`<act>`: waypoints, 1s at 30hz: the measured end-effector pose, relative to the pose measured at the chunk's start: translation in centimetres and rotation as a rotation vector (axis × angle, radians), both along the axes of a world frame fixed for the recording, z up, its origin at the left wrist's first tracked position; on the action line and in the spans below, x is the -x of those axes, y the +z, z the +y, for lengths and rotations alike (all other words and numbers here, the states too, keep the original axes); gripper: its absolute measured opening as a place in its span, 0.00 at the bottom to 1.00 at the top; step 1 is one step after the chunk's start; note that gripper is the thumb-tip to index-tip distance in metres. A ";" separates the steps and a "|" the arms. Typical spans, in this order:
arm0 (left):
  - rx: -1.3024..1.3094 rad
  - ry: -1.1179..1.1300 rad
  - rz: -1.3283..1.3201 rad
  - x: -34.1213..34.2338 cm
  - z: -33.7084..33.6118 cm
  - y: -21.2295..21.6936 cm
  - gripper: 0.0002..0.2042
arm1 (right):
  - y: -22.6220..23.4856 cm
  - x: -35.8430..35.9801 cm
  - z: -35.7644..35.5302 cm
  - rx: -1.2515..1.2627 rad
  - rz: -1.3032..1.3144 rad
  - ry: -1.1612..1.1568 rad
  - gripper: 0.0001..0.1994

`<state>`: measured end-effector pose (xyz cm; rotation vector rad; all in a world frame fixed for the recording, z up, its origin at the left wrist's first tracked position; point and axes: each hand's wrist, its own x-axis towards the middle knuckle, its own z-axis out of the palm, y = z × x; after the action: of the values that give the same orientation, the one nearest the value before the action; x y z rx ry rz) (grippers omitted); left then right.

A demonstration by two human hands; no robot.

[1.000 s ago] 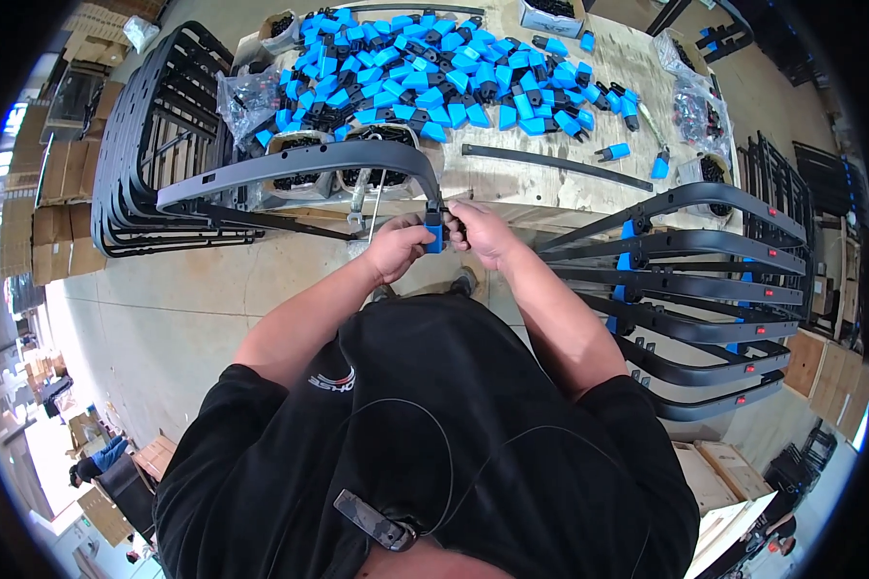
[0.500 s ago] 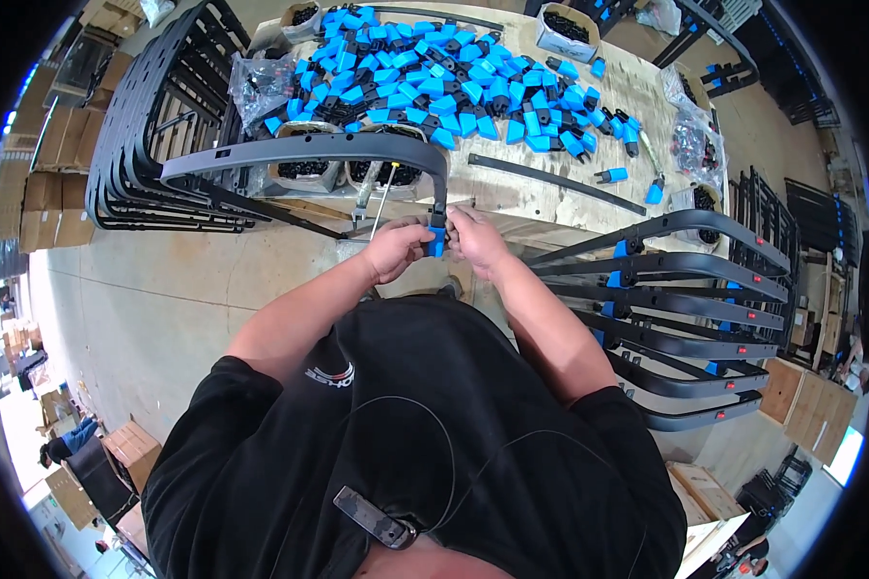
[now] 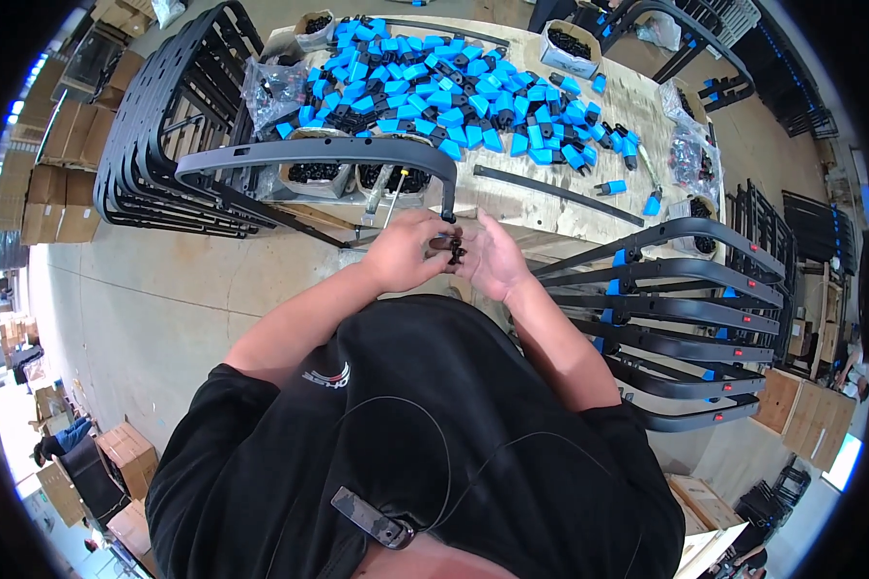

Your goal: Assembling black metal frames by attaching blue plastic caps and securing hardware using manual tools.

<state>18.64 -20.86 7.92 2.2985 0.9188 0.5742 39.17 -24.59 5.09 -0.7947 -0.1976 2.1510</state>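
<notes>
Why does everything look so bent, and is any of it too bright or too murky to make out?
Head view: the fisheye lens curves straight edges, with black at the rim; head view: glare washes out the far left of the floor; head view: the small black parts between left hand and right hand are too dark to tell apart.

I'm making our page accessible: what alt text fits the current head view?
Small black parts sit between a person's left hand and open right hand, near a curved dark frame; blue-and-black pieces are piled on the wooden table beyond.
</notes>
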 end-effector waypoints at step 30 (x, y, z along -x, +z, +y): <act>0.687 0.428 -0.152 0.0 1.6 -7.7 0.11 | -4.3 0.5 0.9 -0.442 -1.159 -0.023 0.16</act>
<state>18.59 -19.30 0.18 1.4389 1.2993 0.4938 38.64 -23.67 0.81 -1.6377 -1.1800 1.2931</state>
